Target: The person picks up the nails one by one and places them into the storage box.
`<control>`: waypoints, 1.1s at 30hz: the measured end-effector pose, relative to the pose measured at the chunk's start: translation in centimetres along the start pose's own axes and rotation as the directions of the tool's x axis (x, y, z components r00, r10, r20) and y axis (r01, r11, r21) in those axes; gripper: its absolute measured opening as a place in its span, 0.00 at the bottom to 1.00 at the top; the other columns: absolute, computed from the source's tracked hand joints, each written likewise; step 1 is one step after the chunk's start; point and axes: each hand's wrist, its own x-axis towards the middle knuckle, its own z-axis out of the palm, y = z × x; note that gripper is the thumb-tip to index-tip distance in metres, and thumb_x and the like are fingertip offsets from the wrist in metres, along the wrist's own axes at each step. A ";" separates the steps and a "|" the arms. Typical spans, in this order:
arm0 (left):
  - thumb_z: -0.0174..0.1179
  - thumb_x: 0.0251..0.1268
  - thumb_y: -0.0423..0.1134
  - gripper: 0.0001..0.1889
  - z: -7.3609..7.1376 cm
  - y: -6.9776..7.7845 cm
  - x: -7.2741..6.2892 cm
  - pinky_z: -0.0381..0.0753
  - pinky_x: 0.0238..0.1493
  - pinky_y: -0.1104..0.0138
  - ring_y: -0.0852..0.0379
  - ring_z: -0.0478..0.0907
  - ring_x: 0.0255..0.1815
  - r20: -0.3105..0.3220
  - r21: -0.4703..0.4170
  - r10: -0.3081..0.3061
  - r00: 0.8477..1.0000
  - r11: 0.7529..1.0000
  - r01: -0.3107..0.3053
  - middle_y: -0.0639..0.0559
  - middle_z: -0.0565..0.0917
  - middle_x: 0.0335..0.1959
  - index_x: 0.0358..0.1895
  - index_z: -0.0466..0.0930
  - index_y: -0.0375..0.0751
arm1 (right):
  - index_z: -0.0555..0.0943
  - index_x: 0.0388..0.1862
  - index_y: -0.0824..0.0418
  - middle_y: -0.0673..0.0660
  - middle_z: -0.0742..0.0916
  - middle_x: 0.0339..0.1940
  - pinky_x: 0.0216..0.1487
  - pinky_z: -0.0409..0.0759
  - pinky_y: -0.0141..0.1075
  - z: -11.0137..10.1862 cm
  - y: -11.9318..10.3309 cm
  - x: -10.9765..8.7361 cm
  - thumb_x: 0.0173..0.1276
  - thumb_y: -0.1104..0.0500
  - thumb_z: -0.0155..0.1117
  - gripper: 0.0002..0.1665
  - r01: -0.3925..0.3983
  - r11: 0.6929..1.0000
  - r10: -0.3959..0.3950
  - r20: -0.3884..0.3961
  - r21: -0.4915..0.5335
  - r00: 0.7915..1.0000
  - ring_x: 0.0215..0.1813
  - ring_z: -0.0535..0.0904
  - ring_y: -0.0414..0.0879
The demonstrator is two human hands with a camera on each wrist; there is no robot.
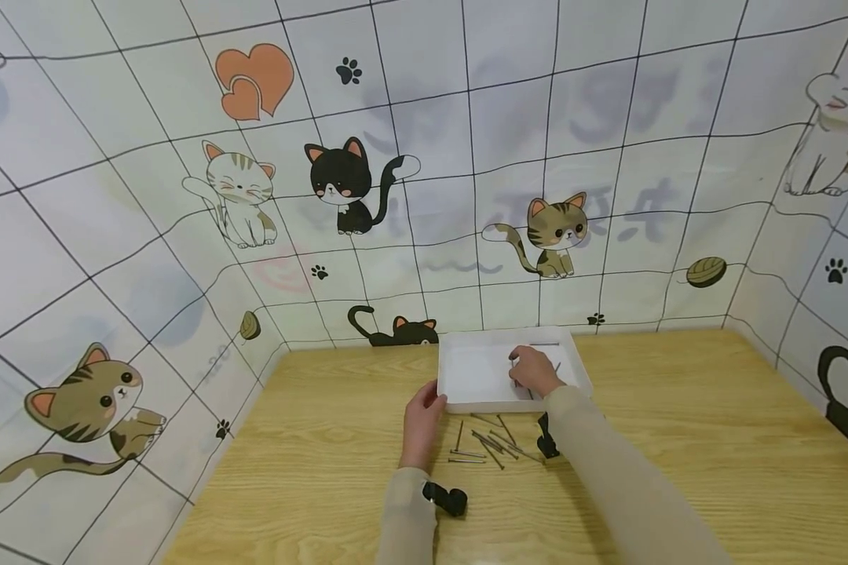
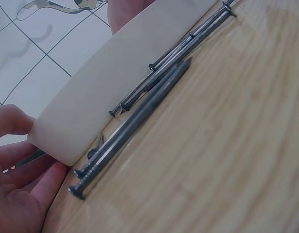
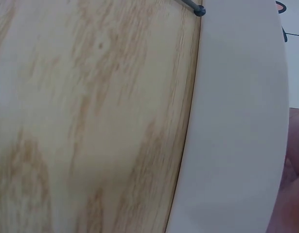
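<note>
In the head view, my left hand (image 1: 422,424) grips the near left corner of a shallow white box (image 1: 477,373). The left wrist view shows its fingers (image 2: 40,191) and thumb about that corner; a dark thin piece (image 2: 30,158) lies between the fingers, its kind unclear. Inside the box, my right hand (image 1: 535,372) reaches down with curled fingers and pinches a nail, mostly hidden by the fingers. A few nails (image 1: 544,344) lie on the box floor around it. On the table before the box is a loose pile of several steel nails (image 1: 493,442).
A wood-grain table (image 1: 325,463) carries everything. Behind the box stands a wall covering (image 1: 452,290) with a grid and cartoon cats. Black wrist cameras (image 1: 447,499) sit on both sleeves. One nail head (image 3: 200,10) touches the box's front wall (image 3: 237,116).
</note>
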 end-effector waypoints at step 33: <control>0.54 0.61 0.42 0.21 0.0 -0.1 0.1 0.66 0.55 0.59 0.56 0.70 0.53 0.007 -0.007 -0.029 1.000 1.000 0.029 0.52 0.75 0.54 0.58 0.71 0.46 | 0.71 0.55 0.71 0.67 0.75 0.54 0.54 0.67 0.50 -0.1 -0.7 -0.2 0.59 0.70 0.51 0.22 0.026 0.995 -0.022 0.042 -0.095 0.999 0.55 0.70 0.60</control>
